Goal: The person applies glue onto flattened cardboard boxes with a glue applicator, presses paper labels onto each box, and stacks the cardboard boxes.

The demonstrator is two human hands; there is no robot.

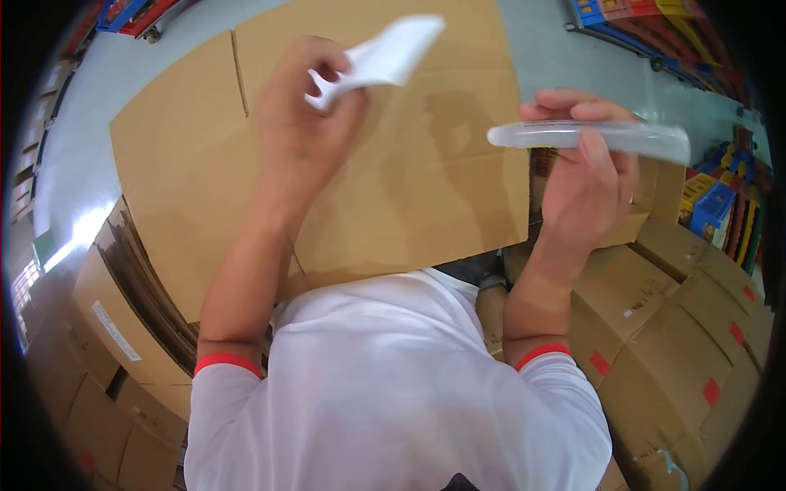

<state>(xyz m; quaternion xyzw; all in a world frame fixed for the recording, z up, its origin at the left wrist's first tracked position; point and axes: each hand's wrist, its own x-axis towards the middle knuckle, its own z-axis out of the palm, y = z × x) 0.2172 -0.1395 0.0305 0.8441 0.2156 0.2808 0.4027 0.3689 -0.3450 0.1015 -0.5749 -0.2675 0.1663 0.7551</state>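
My left hand (315,110) is closed on a white sheet (393,56), which looks like paper or thin film and is smeared by motion. The sheet sticks out to the upper right of my fingers. On the right, my right hand (585,164) grips a clear, tube-shaped plastic bottle (639,139) between thumb and fingers. The bottle lies level, its narrow end pointing left. Both hands are raised above a large flat piece of brown cardboard (385,196), and their shadows fall on it.
Closed cardboard boxes (630,295) with red labels are stacked at the lower right. More boxes (98,425) and folded cardboard (143,270) stand at the left. Colourful crates (712,200) sit at the far right, and wheeled racks (639,33) at the top right.
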